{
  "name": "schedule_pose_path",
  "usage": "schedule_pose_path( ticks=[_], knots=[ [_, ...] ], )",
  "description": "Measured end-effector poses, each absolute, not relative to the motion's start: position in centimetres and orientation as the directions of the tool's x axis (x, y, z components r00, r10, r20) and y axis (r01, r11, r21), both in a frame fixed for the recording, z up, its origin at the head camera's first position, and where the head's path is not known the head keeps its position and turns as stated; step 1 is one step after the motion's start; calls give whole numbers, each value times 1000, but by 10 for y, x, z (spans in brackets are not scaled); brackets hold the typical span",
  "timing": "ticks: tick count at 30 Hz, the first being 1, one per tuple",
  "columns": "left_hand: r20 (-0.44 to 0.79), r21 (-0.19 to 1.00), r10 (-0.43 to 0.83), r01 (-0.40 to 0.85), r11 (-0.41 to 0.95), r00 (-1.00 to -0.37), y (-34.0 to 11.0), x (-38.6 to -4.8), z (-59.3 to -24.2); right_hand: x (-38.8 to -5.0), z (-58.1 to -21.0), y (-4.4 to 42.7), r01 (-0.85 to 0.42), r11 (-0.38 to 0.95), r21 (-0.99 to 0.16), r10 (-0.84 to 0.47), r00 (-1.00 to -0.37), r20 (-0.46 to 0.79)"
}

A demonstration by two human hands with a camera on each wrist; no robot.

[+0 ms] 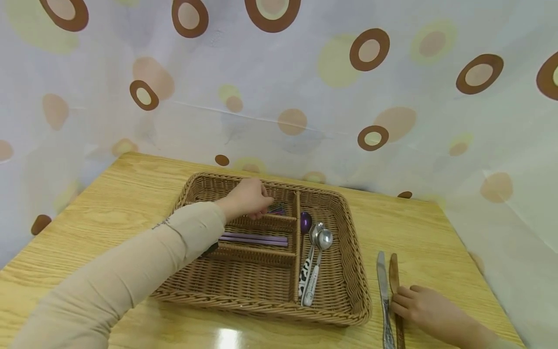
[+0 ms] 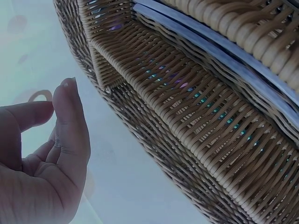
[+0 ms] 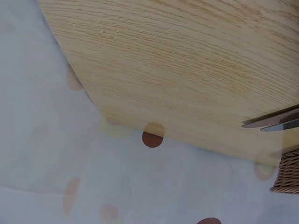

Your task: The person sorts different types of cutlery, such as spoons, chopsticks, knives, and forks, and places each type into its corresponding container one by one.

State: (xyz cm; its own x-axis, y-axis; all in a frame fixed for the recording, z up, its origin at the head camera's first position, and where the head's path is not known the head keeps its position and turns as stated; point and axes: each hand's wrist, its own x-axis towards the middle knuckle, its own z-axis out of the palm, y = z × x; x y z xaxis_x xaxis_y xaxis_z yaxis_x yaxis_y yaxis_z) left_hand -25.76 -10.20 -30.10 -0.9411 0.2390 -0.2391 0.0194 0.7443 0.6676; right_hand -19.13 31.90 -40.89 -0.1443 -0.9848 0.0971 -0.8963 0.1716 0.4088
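My left hand (image 1: 250, 196) hovers over the back compartment of a wicker basket (image 1: 327, 317). Its thumb and fingers (image 2: 72, 126) are loosely bent, with nothing visible between them. Shiny purple and green pieces (image 1: 277, 210) lie below it in that compartment, their kind mostly hidden. On the table, my right hand (image 1: 420, 308) rests its fingertips on the handle of a copper-coloured table knife (image 1: 394, 271). A silver table knife (image 1: 383, 281) lies just left of that one. The right wrist view catches both blade tips but not the hand.
Purple chopsticks (image 1: 257, 239) lie in the middle compartment. The right compartment holds a purple spoon (image 1: 306, 223) and two silver spoons (image 1: 324, 240) with patterned white handles. A dotted sheet (image 1: 261, 135) hangs behind the wooden table (image 1: 405, 223).
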Motion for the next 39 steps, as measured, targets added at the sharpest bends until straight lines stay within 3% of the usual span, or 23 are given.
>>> schedule_pose_path(
  ticks=[14,24,39],
  knots=[
    [-227,664,238,29,747,-944,-100,-252,-299,-188,-411,326,-868,25,496,-996,18,82],
    [-240,645,237,28,764,-941,-101,-251,-297,-190,-412,325,-865,-22,502,-985,106,138],
    [-250,655,235,15,755,-939,-101,-254,-298,-185,-387,319,-850,-45,524,-980,139,141]
  ],
)
